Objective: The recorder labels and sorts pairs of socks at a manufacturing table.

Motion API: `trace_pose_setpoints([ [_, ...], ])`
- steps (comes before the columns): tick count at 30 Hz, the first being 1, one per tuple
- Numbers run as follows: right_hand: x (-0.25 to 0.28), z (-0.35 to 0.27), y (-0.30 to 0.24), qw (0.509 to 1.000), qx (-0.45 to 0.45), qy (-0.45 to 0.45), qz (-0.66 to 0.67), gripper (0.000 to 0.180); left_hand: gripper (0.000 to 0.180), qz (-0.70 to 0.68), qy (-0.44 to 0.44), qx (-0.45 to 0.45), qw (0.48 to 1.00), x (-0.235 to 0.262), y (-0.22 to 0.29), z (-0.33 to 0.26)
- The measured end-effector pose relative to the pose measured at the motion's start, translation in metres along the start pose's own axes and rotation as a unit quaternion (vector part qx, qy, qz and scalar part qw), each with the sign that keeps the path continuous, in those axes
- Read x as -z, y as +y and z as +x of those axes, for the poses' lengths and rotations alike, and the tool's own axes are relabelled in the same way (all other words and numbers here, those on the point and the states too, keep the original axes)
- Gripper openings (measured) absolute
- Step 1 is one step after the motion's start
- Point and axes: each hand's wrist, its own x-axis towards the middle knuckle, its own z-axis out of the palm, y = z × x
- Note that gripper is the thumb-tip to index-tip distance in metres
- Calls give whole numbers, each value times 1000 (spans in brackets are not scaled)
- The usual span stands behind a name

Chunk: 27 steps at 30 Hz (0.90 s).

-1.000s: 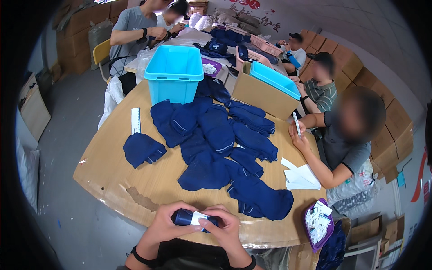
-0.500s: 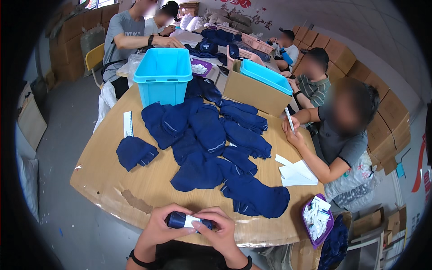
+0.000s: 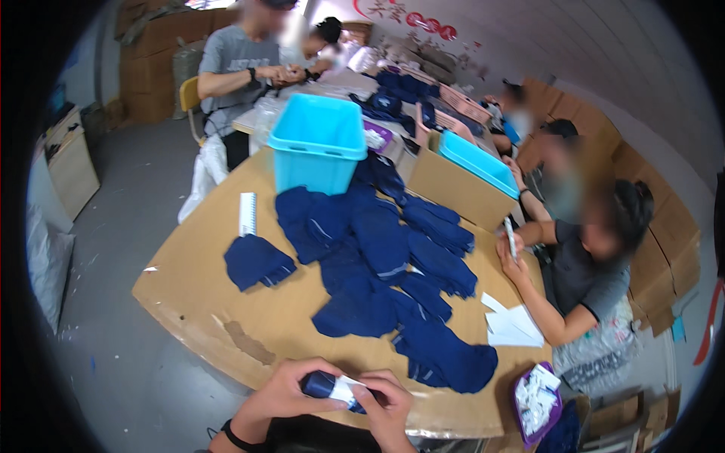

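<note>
Both my hands meet at the near edge of the table over one rolled navy sock bundle with a white paper band (image 3: 332, 388). My left hand (image 3: 283, 392) wraps the dark end of it. My right hand (image 3: 385, 399) pinches the white-banded end. A black band sits on my left wrist. Just beyond my hands a big heap of navy socks (image 3: 381, 272) spreads across the brown table (image 3: 196, 287). A smaller separate navy stack (image 3: 257, 261) lies to the left of the heap.
A light blue bin (image 3: 319, 151) and an open cardboard box (image 3: 451, 189) stand at the table's far end. White paper slips (image 3: 510, 323) lie before a seated person at the right. A purple tray of white labels (image 3: 538, 394) sits bottom right. Other people work at farther tables.
My view has tilted slightly, so the table sits lower and farther right in the picture. My hands stay closed on the sock bundle, turning it a little.
</note>
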Motion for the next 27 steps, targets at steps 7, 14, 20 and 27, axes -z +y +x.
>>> trace_pose_setpoints([
  [7, -3, -8, -4, 999, -43, 15, -28, 8, 39, -19, -5, -3, 1000, -1, -5, -6],
  [14, -2, -6, -4, 999, -19, 9, -42, 9, 39, -9, -10, -18, 1000, -1, -4, -3],
  [20, -4, -6, -4, 997, -2, 18, -74, 9, 39, -12, -12, -21, 1000, 2, -5, -5],
  [27, -6, -6, -3, 999, -19, 17, -38, 10, 38, -12, -9, -25, 1000, 1, -7, -5],
])
